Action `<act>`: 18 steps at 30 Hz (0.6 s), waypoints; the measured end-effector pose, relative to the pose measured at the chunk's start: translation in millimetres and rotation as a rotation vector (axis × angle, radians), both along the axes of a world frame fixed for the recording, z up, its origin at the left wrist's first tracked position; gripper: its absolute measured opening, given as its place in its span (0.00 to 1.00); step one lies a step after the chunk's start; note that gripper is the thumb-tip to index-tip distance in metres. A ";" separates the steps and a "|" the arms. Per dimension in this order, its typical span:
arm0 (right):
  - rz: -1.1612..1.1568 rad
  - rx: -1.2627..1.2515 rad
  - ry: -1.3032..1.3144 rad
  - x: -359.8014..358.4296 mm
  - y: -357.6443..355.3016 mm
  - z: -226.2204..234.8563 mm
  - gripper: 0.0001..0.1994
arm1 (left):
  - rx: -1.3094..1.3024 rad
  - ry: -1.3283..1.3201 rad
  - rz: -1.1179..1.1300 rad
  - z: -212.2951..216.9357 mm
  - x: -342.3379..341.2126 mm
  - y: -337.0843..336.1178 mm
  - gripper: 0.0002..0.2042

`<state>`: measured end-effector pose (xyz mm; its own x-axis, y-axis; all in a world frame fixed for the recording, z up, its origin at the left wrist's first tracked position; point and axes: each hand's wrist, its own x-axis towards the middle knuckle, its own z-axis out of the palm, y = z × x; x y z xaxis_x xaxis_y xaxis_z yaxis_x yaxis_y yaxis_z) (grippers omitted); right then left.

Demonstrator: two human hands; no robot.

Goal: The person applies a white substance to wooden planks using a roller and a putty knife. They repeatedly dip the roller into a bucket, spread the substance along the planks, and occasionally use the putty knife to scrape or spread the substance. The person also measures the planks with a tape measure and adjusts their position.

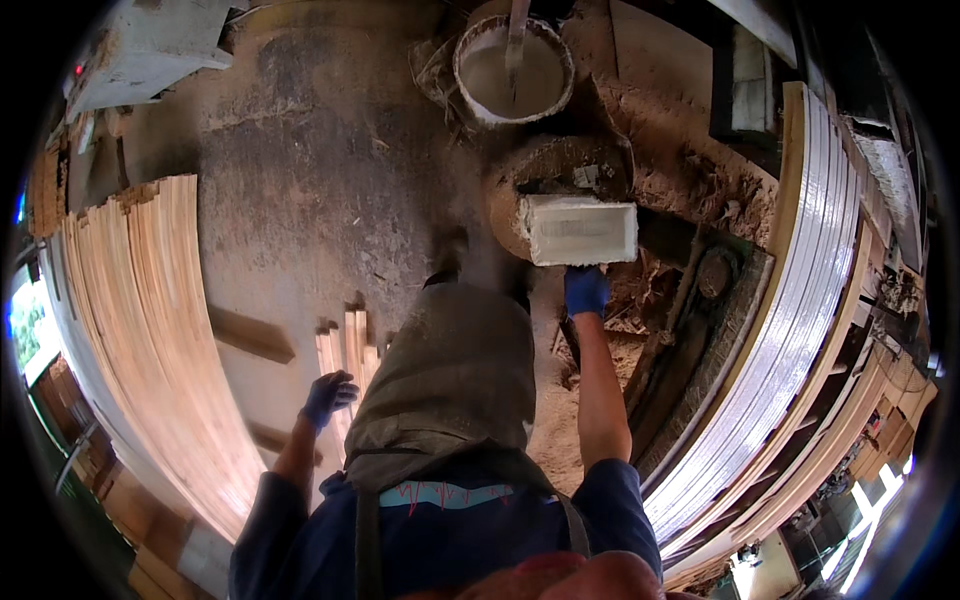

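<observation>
My right hand (587,291), in a blue glove, is closed at the near edge of a white rectangular tray (630,236). The tray is coated with pale residue and has a whitish layer inside; my fingertips are hidden at its edge. Beneath and behind it shows a round, dirt-covered support (508,190). My left hand (330,397), also gloved in blue, hangs low on the left with its fingers stretched out. Beside it stand several narrow wooden strips (352,335); I cannot tell whether the hand touches them.
A bucket (463,85) of pale liquid, with a stick (516,45) upright in it, stands ahead. Long wooden boards (150,330) are stacked at left. On the right lies a stack of pale, shiny long strips (770,370), beside a dark, dusty frame (700,330).
</observation>
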<state>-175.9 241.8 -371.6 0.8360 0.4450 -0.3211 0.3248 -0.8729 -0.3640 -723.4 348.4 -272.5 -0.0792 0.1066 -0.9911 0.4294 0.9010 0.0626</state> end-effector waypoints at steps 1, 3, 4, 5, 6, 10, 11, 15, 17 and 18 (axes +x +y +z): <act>0.010 -0.015 -0.019 -0.7 3.5 3.7 0.21 | -0.002 -0.021 0.009 -0.3 -0.6 6.8 0.11; -0.007 -0.015 0.002 0.8 2.1 -3.7 0.21 | -0.027 -0.040 -0.121 -7.0 -14.4 17.1 0.23; -0.015 -0.017 0.016 2.6 1.3 -9.3 0.21 | -0.009 -0.039 -0.126 -15.1 -22.8 18.2 0.24; -0.011 0.007 0.043 2.5 0.5 -15.4 0.22 | 0.001 -0.035 -0.134 -15.7 -18.6 25.2 0.24; -0.005 0.026 0.073 4.9 -0.2 -21.0 0.22 | 0.006 -0.028 -0.139 -15.2 -16.3 29.3 0.24; -0.032 0.022 0.162 5.4 3.6 -26.2 0.21 | -0.009 0.009 -0.111 -7.5 5.9 39.5 0.15; -0.049 -0.077 0.175 7.9 6.9 -29.4 0.20 | -0.002 -0.012 -0.134 -7.1 6.9 40.8 0.15; 0.051 0.166 0.148 9.6 -4.3 -48.2 0.21 | 0.048 -0.045 -0.139 -10.5 2.9 43.6 0.15; 0.043 0.211 0.151 10.3 -6.5 -55.1 0.21 | 0.038 -0.030 -0.124 -7.6 10.0 46.9 0.15; 0.039 0.232 0.149 11.9 -4.3 -54.9 0.21 | 0.034 -0.034 -0.102 -9.3 9.6 47.6 0.14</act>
<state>-164.1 237.6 -426.6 0.7679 0.5521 -0.3248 0.2851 -0.7486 -0.5986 -713.9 396.0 -281.8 -0.0327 0.1461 -0.9887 0.5157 0.8499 0.1085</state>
